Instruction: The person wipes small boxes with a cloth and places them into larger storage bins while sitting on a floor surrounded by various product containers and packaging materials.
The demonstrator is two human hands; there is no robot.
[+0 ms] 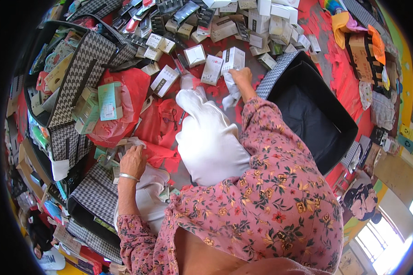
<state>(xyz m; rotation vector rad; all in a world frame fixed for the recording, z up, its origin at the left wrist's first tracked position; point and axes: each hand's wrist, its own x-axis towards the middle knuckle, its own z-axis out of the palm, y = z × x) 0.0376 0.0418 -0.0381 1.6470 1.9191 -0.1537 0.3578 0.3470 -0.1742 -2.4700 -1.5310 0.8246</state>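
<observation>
My right hand [244, 82] is closed on a crumpled white piece [231, 94], thin like cloth or soft plastic. Its fingers lie against the lower edge of an upright white carton [234, 59]. A second white carton [211, 69] leans just left of that one. At the left, my left hand [133, 161], with a bangle on the wrist, has its fingers curled down by some crinkled clear plastic [132, 142]. What those fingers hold, if anything, is hidden. Between my arms are my knees in white trousers [206, 137].
Small boxes [222, 28] are heaped ahead of me. A black-lined houndstooth storage box [303, 98] stands open at right. At left, red plastic [110, 130] lies under pale green boxes [110, 101], beside filled houndstooth cases [82, 78]. Eyeglasses [171, 120] rest on the red sheet.
</observation>
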